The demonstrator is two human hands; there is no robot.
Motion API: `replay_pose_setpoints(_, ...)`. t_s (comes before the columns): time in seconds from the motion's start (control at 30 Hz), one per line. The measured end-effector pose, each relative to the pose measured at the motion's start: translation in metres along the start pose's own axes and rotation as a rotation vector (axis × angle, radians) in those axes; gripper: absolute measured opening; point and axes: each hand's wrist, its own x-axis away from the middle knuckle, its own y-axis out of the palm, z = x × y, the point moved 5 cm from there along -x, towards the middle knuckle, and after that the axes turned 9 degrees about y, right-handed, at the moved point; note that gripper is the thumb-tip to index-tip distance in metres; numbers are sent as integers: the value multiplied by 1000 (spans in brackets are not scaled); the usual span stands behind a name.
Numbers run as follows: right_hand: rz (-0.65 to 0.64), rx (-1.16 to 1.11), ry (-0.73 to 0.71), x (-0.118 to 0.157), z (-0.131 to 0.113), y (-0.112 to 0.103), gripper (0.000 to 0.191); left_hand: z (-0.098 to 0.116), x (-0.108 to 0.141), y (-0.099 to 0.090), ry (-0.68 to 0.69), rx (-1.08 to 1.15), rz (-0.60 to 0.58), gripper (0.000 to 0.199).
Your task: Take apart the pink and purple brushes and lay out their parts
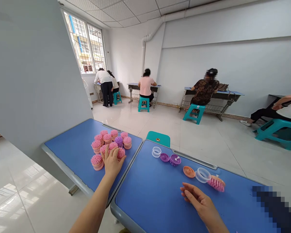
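Note:
My left hand (111, 161) reaches over a cluster of several pink bristled brush heads (104, 139) on the left blue desk (68, 152), its spread fingers against one pink brush head (113, 146). A purple brush head (118, 141) stands among them. My right hand (196, 197) lies on the right blue desk (145, 194), holding nothing, nearest a pink bristled brush piece (216, 183). Beside that piece lie a clear plastic ring (203, 175) and an orange disc (189, 171). Farther off are a purple bristled disc (175, 160), a flat purple disc (164, 157) and another clear ring (156, 151).
A teal stool (158, 138) stands beyond the two desks, whose edges meet near my hands. A pale wall (31, 71) closes off the left. Several people sit or stand at desks along the far walls. A dark pixelated patch (274, 207) covers the lower right.

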Motion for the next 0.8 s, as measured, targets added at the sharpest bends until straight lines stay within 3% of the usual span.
replay_pose_setpoints(0.33, 119, -25, -83, 4, 3, 5, 41, -5, 0, -9, -83, 93, 108, 39)
replay_pose_setpoints(0.57, 121, -27, -107, 5, -2, 8, 37, 12, 2, -20, 118, 406, 288, 31)
replay_pose_setpoints(0.7, 129, -41, -106, 3, 0, 8, 36, 31, 4, -12, 12, 688, 200, 40)
replay_pose_setpoints(0.8, 118, -57, -106, 2, 0, 7, 37, 59, 7, 4, -141, 1022, -38, 65)
